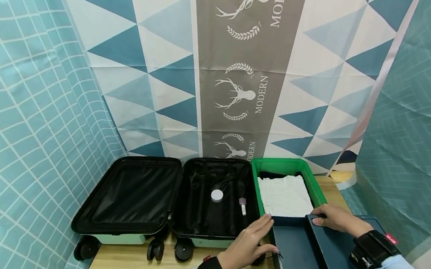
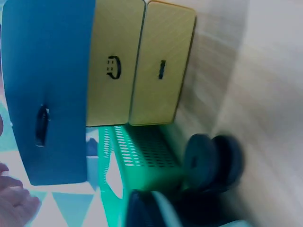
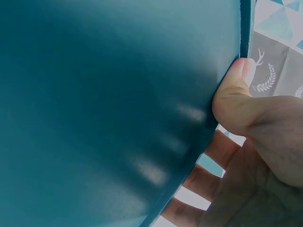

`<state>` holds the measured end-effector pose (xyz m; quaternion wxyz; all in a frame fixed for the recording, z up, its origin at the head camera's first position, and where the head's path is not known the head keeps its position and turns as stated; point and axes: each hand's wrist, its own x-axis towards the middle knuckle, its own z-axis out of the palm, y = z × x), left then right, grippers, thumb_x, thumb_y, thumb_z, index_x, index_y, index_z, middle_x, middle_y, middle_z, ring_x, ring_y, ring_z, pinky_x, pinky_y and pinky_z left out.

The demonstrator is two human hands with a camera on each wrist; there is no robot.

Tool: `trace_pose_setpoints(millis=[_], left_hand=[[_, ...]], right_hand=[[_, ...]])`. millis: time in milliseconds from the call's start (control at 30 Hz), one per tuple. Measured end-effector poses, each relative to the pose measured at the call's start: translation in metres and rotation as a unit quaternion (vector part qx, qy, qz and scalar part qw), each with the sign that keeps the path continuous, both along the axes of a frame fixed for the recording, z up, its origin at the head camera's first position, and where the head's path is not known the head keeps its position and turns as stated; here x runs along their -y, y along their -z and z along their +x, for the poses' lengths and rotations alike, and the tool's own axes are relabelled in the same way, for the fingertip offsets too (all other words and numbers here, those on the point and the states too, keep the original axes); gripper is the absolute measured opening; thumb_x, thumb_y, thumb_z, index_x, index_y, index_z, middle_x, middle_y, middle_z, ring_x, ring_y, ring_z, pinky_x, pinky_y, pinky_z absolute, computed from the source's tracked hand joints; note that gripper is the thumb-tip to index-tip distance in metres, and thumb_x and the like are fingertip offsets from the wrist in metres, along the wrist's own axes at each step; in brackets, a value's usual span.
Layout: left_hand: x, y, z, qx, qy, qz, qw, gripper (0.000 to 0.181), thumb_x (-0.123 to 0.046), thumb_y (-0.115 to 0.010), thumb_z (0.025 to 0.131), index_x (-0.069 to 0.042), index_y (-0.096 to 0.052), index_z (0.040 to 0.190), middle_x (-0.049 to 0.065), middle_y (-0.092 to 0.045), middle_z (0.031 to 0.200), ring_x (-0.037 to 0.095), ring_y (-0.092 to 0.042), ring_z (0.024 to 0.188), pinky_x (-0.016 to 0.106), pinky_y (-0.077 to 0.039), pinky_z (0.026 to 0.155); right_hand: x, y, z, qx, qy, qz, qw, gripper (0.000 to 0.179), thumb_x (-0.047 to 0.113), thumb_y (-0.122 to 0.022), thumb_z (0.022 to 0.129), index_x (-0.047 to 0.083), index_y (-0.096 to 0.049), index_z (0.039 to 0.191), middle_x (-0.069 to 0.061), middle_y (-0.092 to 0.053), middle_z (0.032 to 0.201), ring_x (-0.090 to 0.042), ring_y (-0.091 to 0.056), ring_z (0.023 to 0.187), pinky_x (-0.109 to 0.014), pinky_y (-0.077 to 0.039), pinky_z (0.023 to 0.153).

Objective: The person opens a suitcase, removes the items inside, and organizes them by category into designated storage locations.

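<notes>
Dark blue and smooth, with a soft sheen on its broad flat panel, the rectangular box (image 1: 301, 257) sat at the right of the desk (image 1: 127, 265), just in front of a green basket (image 1: 315, 189), its shallow compartment open beside that panel. The right hand (image 1: 334, 218) grasped the panel's thin, straight edge, thumb on one face and fingers on the other. The left hand (image 1: 249, 245) was released, fingers extended and thumb apart, at the compartment's left rim; whether it touched there, I cannot tell. From the left wrist, a blue face showed a dark handle (image 2: 42, 125), next to two tan boxes (image 2: 161, 28) with handles. Perforated plastic formed the basket, which held folded white cloth (image 1: 285, 195). Left of it, a suitcase (image 1: 134, 196) lay open, mint-shelled with wrinkled black lining; inside rested a round white object (image 1: 216, 195) and a slim purple-and-white tube (image 1: 243, 206). Pale wood grain marked the desk.
</notes>
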<state>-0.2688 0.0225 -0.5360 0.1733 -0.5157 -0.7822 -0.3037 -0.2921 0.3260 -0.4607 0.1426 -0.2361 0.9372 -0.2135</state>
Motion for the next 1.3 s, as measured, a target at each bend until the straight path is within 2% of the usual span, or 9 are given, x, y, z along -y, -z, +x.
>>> trace_pose_setpoints(millis=[133, 300, 533, 767, 900, 1000, 1133, 1200, 1300], left_hand=[[0.005, 0.014, 0.005, 0.091, 0.007, 0.008, 0.9958, 0.074, -0.04, -0.051, 0.084, 0.001, -0.022, 0.138, 0.016, -0.018, 0.143, 0.022, -0.027, 0.127, 0.023, -0.033, 0.095], [0.004, 0.022, 0.012, 0.111, 0.026, -0.037, 0.9928, 0.074, -0.042, -0.047, 0.085, 0.001, -0.019, 0.139, 0.019, -0.018, 0.143, 0.019, -0.026, 0.128, 0.021, -0.032, 0.094], [-0.002, 0.019, 0.014, 0.103, 0.015, -0.065, 0.9925, 0.073, -0.046, -0.044, 0.085, 0.0, -0.024, 0.138, 0.016, -0.019, 0.143, 0.017, -0.03, 0.126, 0.019, -0.033, 0.093], [-0.019, 0.014, 0.015, 0.11, 0.017, -0.107, 0.988, 0.072, -0.049, -0.039, 0.086, -0.003, -0.023, 0.139, 0.016, -0.017, 0.144, 0.013, -0.042, 0.117, 0.017, -0.036, 0.089], [-0.037, 0.011, 0.018, 0.07, 0.034, -0.14, 0.9871, 0.068, -0.049, -0.037, 0.088, -0.004, -0.024, 0.139, 0.019, -0.014, 0.144, 0.009, -0.051, 0.105, 0.008, -0.038, 0.078], [-0.051, 0.01, 0.023, 0.04, 0.059, -0.17, 0.9828, 0.066, -0.048, -0.037, 0.089, -0.007, -0.024, 0.139, 0.019, -0.009, 0.145, 0.002, -0.054, 0.094, 0.005, -0.036, 0.072], [-0.067, 0.011, 0.03, 0.034, 0.098, -0.198, 0.9746, 0.064, -0.047, -0.036, 0.09, -0.012, -0.019, 0.141, 0.014, 0.0, 0.146, 0.002, -0.049, 0.106, 0.004, -0.035, 0.075], [-0.073, 0.012, 0.033, 0.036, 0.108, -0.21, 0.9711, 0.064, -0.046, -0.036, 0.091, -0.012, -0.016, 0.141, 0.012, 0.004, 0.146, 0.009, -0.034, 0.123, 0.006, -0.034, 0.081], [-0.079, 0.011, 0.035, 0.04, 0.109, -0.224, 0.9675, 0.065, -0.047, -0.036, 0.09, -0.013, -0.016, 0.141, 0.011, 0.008, 0.146, 0.011, -0.009, 0.133, 0.011, -0.033, 0.089]], right_hand=[[0.0, -0.002, 0.001, 0.003, -0.002, -0.002, 1.0, 0.017, 0.025, -0.057, 0.085, 0.013, -0.065, 0.094, 0.01, -0.055, 0.079, -0.005, -0.045, 0.064, -0.028, -0.037, 0.059], [0.0, -0.002, 0.0, 0.005, -0.007, -0.01, 0.9999, 0.021, 0.027, -0.056, 0.085, 0.012, -0.066, 0.096, 0.009, -0.058, 0.083, -0.004, -0.048, 0.066, -0.028, -0.04, 0.059], [0.0, -0.004, 0.001, 0.004, 0.002, -0.002, 1.0, 0.019, 0.023, -0.057, 0.085, 0.011, -0.067, 0.095, 0.009, -0.057, 0.078, -0.003, -0.044, 0.062, -0.026, -0.037, 0.057], [0.002, -0.004, 0.001, -0.003, -0.019, -0.013, 0.9997, 0.015, 0.022, -0.056, 0.086, 0.013, -0.066, 0.092, 0.009, -0.057, 0.078, -0.003, -0.045, 0.062, -0.025, -0.037, 0.056], [0.002, -0.006, 0.002, -0.006, -0.036, -0.023, 0.9991, 0.017, 0.023, -0.055, 0.086, 0.012, -0.066, 0.093, 0.007, -0.059, 0.082, -0.002, -0.049, 0.065, -0.026, -0.04, 0.057], [0.002, -0.005, 0.002, -0.003, -0.042, -0.034, 0.9985, 0.017, 0.022, -0.054, 0.087, 0.011, -0.066, 0.094, 0.005, -0.06, 0.084, -0.003, -0.052, 0.066, -0.026, -0.041, 0.057], [0.003, -0.005, 0.003, -0.007, -0.031, -0.026, 0.9992, 0.016, 0.022, -0.055, 0.086, 0.013, -0.066, 0.094, 0.005, -0.061, 0.084, -0.004, -0.053, 0.067, -0.027, -0.041, 0.057], [0.003, -0.004, 0.004, -0.01, -0.024, -0.017, 0.9995, 0.016, 0.022, -0.055, 0.086, 0.013, -0.066, 0.094, 0.005, -0.061, 0.084, -0.004, -0.053, 0.067, -0.027, -0.042, 0.057], [0.003, -0.004, 0.004, -0.017, -0.017, -0.003, 0.9997, 0.018, 0.024, -0.056, 0.086, 0.013, -0.067, 0.095, 0.006, -0.06, 0.084, -0.004, -0.052, 0.066, -0.028, -0.042, 0.057]])
